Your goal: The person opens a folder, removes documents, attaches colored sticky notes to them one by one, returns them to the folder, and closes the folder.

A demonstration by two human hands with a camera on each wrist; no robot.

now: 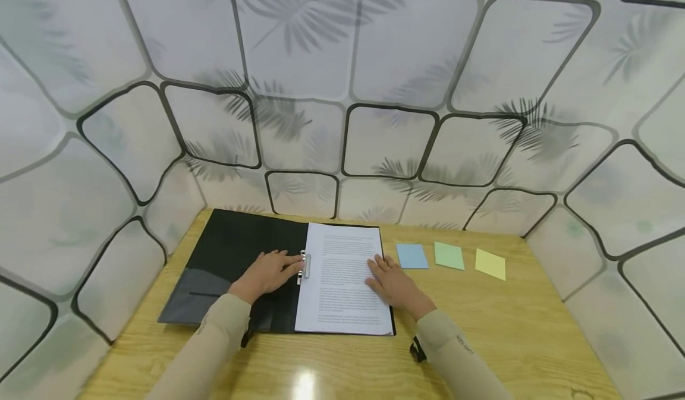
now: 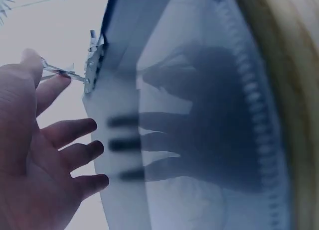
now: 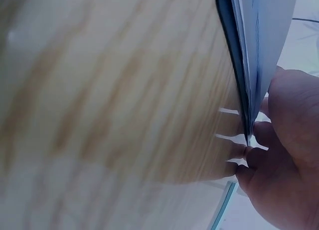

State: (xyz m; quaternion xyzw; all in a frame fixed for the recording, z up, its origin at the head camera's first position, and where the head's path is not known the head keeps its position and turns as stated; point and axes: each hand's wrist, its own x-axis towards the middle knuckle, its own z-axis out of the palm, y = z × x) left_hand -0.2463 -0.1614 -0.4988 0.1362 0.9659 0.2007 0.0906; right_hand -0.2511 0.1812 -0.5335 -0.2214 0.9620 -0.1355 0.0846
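Observation:
A black folder (image 1: 241, 239) lies spread on the wooden table, with a stack of printed paper (image 1: 348, 281) on its right half. Near the fold, my left hand (image 1: 270, 272) pinches the wire lever of a metal clip (image 1: 305, 266) between thumb and index finger. The left wrist view shows that lever (image 2: 62, 72) between the two fingertips, the other fingers spread above the folder's glossy cover. On the stack's right edge rests my right hand (image 1: 396, 287). Its fingers (image 3: 249, 158) touch the paper's side and the table in the right wrist view.
Right of the folder lie three sticky-note pads: blue (image 1: 412, 256), green (image 1: 449, 255) and yellow (image 1: 490, 264). Patterned fabric walls (image 1: 396, 144) stand at the table's back and sides. The wooden tabletop (image 1: 332, 367) extends in front of the folder.

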